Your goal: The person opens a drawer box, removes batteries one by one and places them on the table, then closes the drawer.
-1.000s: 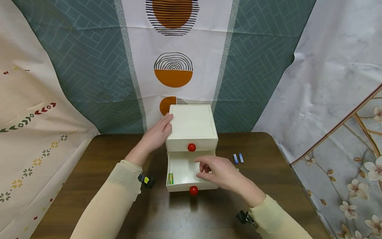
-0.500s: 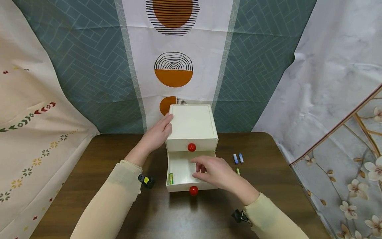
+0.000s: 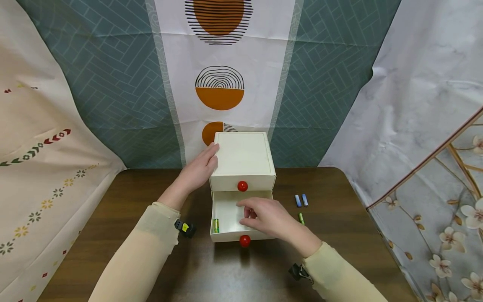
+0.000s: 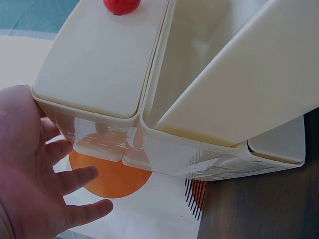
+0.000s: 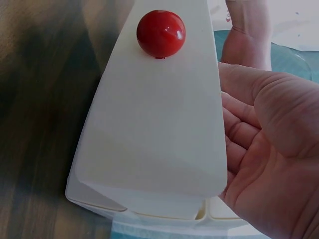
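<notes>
A white two-drawer cabinet (image 3: 244, 155) stands on the table, its lower drawer (image 3: 226, 237) pulled out. My left hand (image 3: 196, 172) rests against the cabinet's upper left edge, fingers extended; the left wrist view shows its fingers spread along the cabinet's side. Over the open drawer is my right hand (image 3: 266, 216), thumb and index finger apart, the other fingers loosely bent. Nothing shows between them, though the drawer front (image 5: 154, 119) hides the fingertips in the right wrist view. A green battery (image 3: 216, 225) lies at the drawer's left side.
Two blue-and-white batteries, the left battery (image 3: 298, 201) and the right battery (image 3: 305, 200), lie right of the cabinet. Another green battery (image 3: 301, 218) is nearer my right wrist. Red knobs (image 3: 245, 240) stick out from both drawers. Patterned cloths hang behind the brown table (image 3: 151, 235).
My right hand has moved left over the open drawer, uncovering the green battery on the table. My left hand and the cabinet have stayed put.
</notes>
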A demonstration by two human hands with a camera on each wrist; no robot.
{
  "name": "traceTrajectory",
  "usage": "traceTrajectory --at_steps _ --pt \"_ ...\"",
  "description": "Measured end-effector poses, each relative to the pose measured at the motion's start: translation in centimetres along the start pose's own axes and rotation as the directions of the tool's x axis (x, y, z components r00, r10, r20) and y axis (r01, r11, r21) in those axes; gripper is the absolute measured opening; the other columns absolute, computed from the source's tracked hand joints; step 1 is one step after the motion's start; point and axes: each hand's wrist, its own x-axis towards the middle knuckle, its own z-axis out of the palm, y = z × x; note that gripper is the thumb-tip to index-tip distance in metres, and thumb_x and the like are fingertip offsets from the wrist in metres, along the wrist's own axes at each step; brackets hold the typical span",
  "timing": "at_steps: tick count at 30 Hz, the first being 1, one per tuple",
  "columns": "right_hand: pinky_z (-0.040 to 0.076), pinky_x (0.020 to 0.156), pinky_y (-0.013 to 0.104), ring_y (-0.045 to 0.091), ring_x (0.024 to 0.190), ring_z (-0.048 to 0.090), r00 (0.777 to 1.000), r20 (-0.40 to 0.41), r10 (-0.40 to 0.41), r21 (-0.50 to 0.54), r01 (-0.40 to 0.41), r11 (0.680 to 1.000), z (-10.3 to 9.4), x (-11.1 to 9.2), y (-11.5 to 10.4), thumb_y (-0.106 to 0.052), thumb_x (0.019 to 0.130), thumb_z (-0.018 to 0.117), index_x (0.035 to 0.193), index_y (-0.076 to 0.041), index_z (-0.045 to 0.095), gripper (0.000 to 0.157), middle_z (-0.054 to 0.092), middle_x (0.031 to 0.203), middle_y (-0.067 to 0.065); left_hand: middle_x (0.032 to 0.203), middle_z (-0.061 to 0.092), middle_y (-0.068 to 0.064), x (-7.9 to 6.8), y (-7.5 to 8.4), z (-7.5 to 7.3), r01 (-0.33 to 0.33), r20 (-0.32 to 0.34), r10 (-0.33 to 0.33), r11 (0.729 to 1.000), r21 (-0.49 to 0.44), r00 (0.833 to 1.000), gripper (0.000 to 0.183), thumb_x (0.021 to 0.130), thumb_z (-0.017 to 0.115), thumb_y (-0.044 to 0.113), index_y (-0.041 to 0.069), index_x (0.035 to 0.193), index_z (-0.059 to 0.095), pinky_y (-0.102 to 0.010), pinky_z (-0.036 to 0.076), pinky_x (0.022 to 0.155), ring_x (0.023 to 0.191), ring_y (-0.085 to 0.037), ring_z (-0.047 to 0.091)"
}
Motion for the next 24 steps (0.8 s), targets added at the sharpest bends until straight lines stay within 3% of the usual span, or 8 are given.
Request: traceTrajectory --at_steps 9,24 --pt "0.053 0.071 0.028 0.006 0.078 0.061 1.000 -0.006 -0.027 0.003 0.027 1.000 0.6 0.4 0.1 -0.020 0.097 0.088 0.132 -0.007 0.077 0.039 0.067 0.087 -0.014 0.185 0.015 -0.003 0.0 0.0 0.0 0.002 0.003 -0.002 1.000 0.002 1.000 0.063 0.119 0.029 0.041 0.019 0.178 0.027 -0.055 0.017 0.135 0.169 -0.026 0.017" --pt "0.052 0.069 0.028 0.006 0.075 0.058 0.998 0.057 0.024 0.027 -0.026 0.999 1.3 1.3 0.2 -0.024 0.098 0.087 0.135 -0.011 0.077 0.041 0.065 0.084 -0.015 0.185 0.015 -0.003 0.1 -0.2 0.0 -0.009 -0.003 0.009 1.000 -0.012 1.000 0.063 0.119 0.029 0.040 0.018 0.177 0.027 -0.054 0.017 0.135 0.169 -0.026 0.017"
